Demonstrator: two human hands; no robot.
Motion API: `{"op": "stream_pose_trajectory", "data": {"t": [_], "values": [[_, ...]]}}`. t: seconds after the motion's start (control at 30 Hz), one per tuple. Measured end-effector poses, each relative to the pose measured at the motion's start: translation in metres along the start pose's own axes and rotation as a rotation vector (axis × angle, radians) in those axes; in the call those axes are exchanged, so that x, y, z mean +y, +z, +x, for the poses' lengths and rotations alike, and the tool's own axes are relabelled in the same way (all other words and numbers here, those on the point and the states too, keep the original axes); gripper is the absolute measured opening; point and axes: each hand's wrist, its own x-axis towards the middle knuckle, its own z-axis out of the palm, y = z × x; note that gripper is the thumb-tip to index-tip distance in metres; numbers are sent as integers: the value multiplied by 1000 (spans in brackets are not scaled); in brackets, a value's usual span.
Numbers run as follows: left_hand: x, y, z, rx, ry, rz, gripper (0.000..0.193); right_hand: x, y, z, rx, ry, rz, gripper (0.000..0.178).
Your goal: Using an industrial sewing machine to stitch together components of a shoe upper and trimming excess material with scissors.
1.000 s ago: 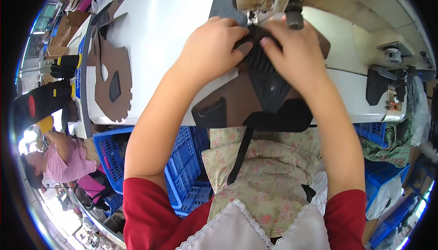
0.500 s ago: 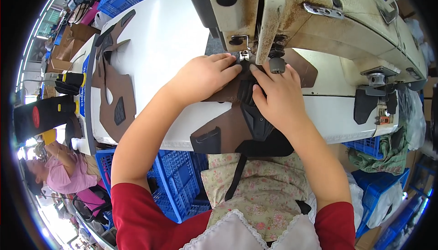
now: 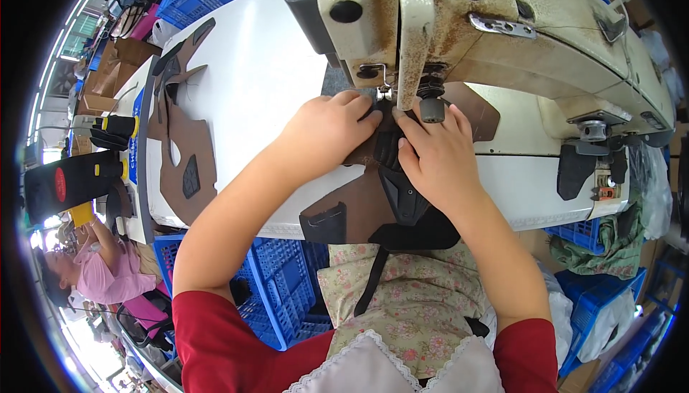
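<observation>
A sewing machine (image 3: 445,27) stands over a brown sheet-like workpiece (image 3: 344,210) with black panels, a black strap and a black plastic buckle-like part (image 3: 403,195). Part of the workpiece lies under the presser foot (image 3: 385,94), and its near end hangs at the table edge. My left hand (image 3: 326,134) has its fingers curled and closed on the workpiece, just left of the foot. Close by on the right, my right hand (image 3: 441,156) grips the workpiece beside the black strap, index finger near the foot. Both hands' undersides are hidden.
Another brown piece with black patches (image 3: 188,134) lies at the white table's (image 3: 251,55) left end. Blue crates (image 3: 280,285) stand below the front edge. A black spool-like device (image 3: 68,178) is at far left, near a person in pink (image 3: 108,271).
My left hand's fingers have curled in more, and the wrist has risen slightly. The right hand stays nearly in place. The whole view has shifted slightly.
</observation>
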Motion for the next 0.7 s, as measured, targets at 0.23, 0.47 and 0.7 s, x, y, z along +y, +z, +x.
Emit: {"op": "stream_pose_trajectory", "data": {"t": [0.23,0.47,0.7], "values": [[10,15,-15,103,-173,-154,29,2,-4,-1,-48,-1,7,28],[14,13,-10,53,-200,-108,31,5,0,-1,-5,1,-5,27],[4,18,-8,111,-211,-156,29,9,4,5,-2,-10,-17,28]]}}
